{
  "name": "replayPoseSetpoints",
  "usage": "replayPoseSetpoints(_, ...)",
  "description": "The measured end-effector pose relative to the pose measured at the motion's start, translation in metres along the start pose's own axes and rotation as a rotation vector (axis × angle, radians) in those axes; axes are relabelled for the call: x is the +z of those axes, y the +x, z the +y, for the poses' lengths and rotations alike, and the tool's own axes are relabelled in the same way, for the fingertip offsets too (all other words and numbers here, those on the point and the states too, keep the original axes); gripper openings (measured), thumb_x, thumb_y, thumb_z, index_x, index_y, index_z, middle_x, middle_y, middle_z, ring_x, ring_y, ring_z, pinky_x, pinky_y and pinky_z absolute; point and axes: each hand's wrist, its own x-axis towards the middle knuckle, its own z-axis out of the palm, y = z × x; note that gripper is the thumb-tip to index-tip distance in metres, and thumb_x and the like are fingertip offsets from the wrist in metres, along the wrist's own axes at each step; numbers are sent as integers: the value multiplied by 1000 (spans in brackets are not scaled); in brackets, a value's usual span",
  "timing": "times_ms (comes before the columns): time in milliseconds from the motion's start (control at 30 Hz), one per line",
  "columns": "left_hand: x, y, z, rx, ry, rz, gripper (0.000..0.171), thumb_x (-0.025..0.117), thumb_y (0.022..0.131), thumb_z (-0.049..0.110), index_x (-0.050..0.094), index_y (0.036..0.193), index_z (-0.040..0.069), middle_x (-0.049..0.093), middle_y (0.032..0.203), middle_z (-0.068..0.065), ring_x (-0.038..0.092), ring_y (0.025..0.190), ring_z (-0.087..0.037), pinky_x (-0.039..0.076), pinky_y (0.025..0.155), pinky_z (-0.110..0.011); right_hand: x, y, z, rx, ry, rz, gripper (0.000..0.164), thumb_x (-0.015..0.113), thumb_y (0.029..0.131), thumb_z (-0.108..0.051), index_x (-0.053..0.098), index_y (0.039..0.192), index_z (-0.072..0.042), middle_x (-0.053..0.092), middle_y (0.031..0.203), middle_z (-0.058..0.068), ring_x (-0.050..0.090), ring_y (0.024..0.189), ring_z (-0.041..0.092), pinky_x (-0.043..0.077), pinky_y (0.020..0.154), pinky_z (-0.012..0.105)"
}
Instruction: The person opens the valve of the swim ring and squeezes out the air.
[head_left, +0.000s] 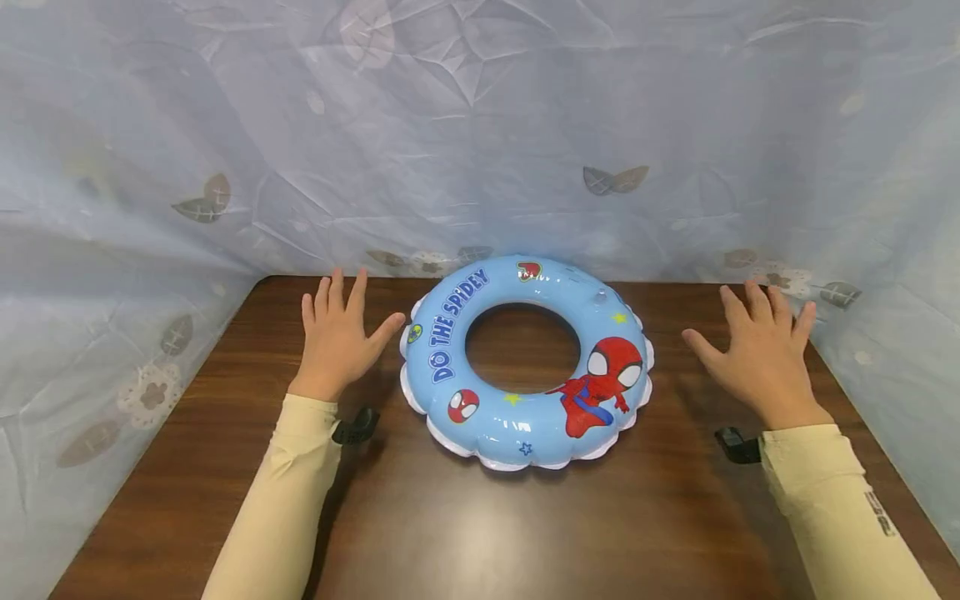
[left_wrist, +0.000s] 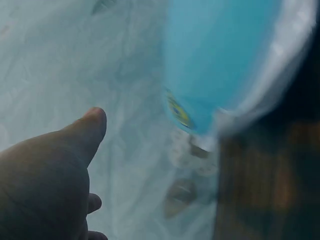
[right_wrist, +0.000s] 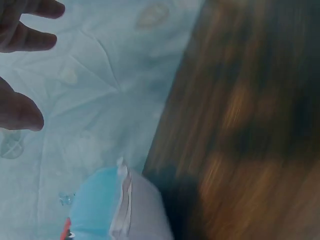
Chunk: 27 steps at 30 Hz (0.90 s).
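Observation:
A light blue inflatable swim ring (head_left: 495, 421) with a white scalloped edge lies on the brown table. It bears a red cartoon figure and the words "DO THE SPIDEY". My left hand (head_left: 337, 346) is held beside the ring's left side, fingers spread and the thumb pointing at it. On the other side my right hand (head_left: 765, 358) hovers apart from the ring, its fingers spread too. Neither hand holds anything. The left wrist view shows a gap between the thumb (left_wrist: 85, 130) and the swim ring (left_wrist: 215, 60). In the right wrist view, the swim ring (right_wrist: 95, 205) sits below the fingers.
A dark brown wooden table (head_left: 480, 533) spreads under both arms. Behind it and along both sides hangs a pale curtain (head_left: 480, 125) with leaf and flower prints. Each wrist wears a black strap-like device, at the left (head_left: 356, 425) and right (head_left: 738, 446).

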Motion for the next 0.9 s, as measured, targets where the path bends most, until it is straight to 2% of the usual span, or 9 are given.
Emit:
replayPoseSetpoints(200,10,2,-7,-8,10,-28,98,46,99,71,14,166,7,1,170,-30,0,157,-49,-8,121,-67,19,0,6,25,55,32,89,54,102,-56,23,161,3,8,167,34,-4,154,55,-20,114,72)
replayPoseSetpoints(400,18,10,-14,-10,28,-34,102,41,96,78,11,167,12,-4,171,-25,-4,158,-46,-12,119,-68,34,1,12,32,27,-15,93,52,101,-59,18,163,2,0,168,32,-10,154,54,-24,113,69)
replayPoseSetpoints(533,19,14,-17,-12,31,-29,101,41,96,78,12,167,13,-5,171,-25,-6,158,-45,-13,119,-69,40,4,11,25,18,-28,94,52,100,-60,19,163,1,0,168,32,-11,154,53,-25,113,68)
replayPoseSetpoints(900,22,19,-19,-38,40,-79,100,40,96,78,13,167,12,-3,170,-28,-6,157,-47,-13,118,-71,47,11,13,43,14,-71,95,50,101,-62,17,162,3,-1,168,34,-14,154,53,-26,112,68)
